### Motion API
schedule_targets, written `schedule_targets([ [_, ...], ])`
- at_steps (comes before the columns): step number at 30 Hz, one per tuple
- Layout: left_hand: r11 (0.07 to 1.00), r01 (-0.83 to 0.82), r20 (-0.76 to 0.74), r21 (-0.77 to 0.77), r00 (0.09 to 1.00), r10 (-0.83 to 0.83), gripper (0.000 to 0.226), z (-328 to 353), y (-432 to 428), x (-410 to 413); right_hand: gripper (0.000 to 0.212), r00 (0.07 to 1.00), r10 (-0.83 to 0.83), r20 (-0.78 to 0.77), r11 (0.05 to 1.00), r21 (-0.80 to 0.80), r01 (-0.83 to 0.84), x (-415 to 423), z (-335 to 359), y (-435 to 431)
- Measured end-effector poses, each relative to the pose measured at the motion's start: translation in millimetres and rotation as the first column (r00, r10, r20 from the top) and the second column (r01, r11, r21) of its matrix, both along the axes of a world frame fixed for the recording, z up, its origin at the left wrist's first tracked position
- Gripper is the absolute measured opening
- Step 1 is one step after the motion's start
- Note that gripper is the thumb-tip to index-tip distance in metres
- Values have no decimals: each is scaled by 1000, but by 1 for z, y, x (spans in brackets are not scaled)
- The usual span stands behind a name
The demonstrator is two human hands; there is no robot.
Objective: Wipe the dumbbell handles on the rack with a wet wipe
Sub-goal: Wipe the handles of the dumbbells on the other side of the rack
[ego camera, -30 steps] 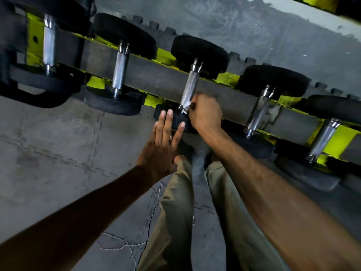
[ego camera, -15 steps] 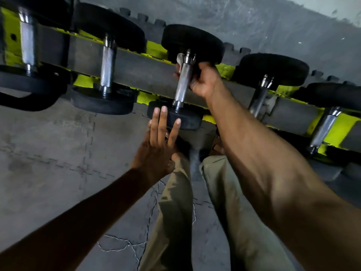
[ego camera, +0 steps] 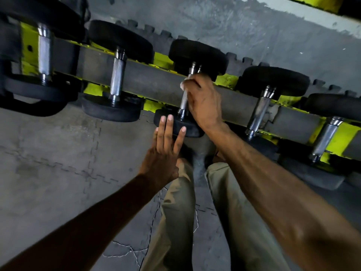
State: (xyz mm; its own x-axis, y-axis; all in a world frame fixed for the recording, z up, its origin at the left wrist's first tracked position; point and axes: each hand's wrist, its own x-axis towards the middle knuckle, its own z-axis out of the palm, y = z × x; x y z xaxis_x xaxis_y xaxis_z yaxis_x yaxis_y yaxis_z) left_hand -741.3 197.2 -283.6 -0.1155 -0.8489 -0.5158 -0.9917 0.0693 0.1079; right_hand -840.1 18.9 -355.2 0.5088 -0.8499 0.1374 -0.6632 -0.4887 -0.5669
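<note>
Grey foam mats cover the floor, locked together by jigsaw seams. Their toothed edge runs across the top of the view, dropping toward the right. Beyond the edge lies a rough grey surface, streaked and stained; whether it is wall or bare floor cannot be told. Further beyond the edge, at the upper right, a pale strip catches the brightest light. Well to the near side of the edge, thin white cracks branch through one mat. Elsewhere the light is dim.
</note>
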Motion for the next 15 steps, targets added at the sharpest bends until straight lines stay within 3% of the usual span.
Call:
schedule_targets([
  [3, 1000, 16, 22, 17, 1000, -16, 138, 1, -2, 2, 35, 973, 4, -230, 996, -83, -23, 1, -12, -21],
  [5, 999, 23, 38, 48, 999, -25, 138, 2, -2, 2, 30, 932, 155, -329, 987, 21, -157, 0, -9, -21],
  [6, 998, 25, 48, 60, 998, -28, 138, 2, -1, 1, 27, 863, 326, -386, 945, 104, -310, 0, -3, -17],
  [8, 998, 25, 63, 61, 998, -29, 136, 4, -2, 1, 23, 642, 619, -452, 780, 257, -571, 2, 18, -14],
  [10, 997, 34, 68, 71, 997, -39, 133, 5, -3, -1, 21, 588, 600, -541, 782, 244, -573, 8, 34, -31],
  [13, 996, 35, 80, 86, 996, -42, 131, 5, -6, -2, 23, 658, 385, -647, 904, 123, -408, 14, 46, -52],
  [15, 996, 42, 101, 80, 994, -50, 131, 5, -6, -2, 26, 575, 429, -696, 886, 201, -417, 29, 53, -40],
])
